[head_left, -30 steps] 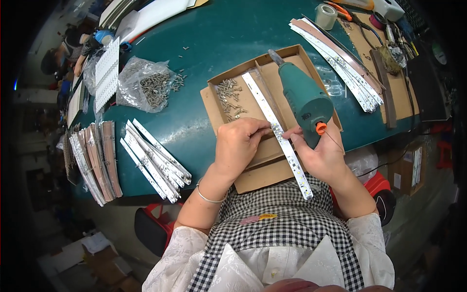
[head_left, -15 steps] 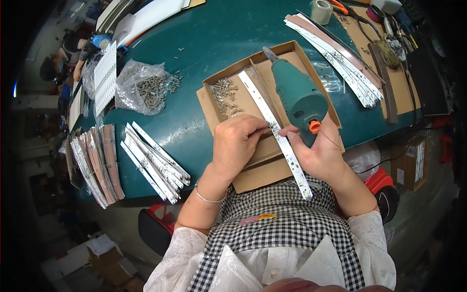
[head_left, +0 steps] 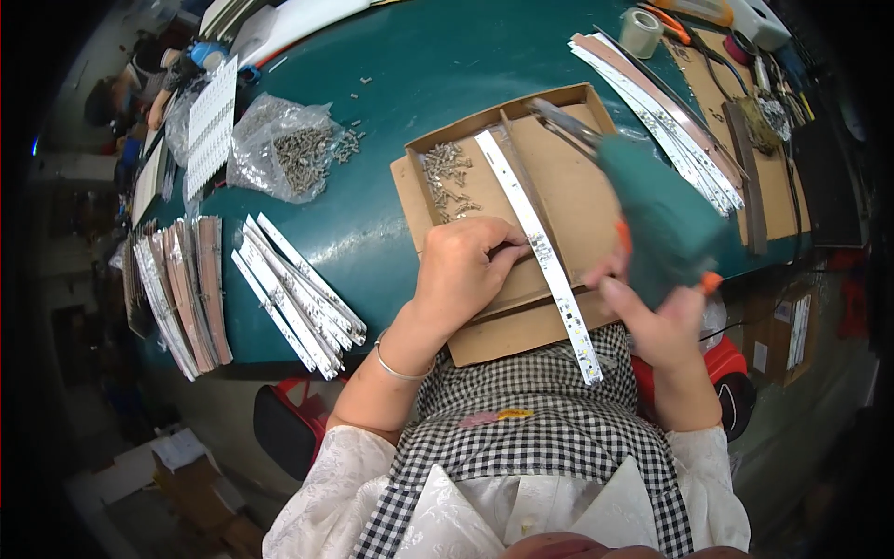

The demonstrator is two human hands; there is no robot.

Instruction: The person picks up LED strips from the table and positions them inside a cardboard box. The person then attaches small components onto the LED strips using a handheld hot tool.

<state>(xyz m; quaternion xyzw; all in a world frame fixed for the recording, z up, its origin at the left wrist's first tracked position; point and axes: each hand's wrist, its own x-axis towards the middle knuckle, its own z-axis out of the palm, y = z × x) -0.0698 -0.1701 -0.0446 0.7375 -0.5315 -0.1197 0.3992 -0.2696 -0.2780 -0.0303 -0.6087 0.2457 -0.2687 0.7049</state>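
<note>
Bench (head_left: 400,74) is carrying everything. Tray (head_left: 573,177), cardboard with a divider, is sitting at the near edge, in front of the person. White strips are lying in a stack (head_left: 666,121) to its right and a pile (head_left: 298,303) to its left; bag (head_left: 289,149) is spilling screws beyond the pile. Green driver (head_left: 661,200) is showing blurred, off the tray's right side; right hand (head_left: 666,326) is gripping it, well apart from the strip. Strip (head_left: 556,279) is lying slanted across the tray, lower end overhanging toward the apron. Left hand (head_left: 466,270) is pinching its left edge. Loose screws (head_left: 447,168) are filling the tray's far-left corner.
</note>
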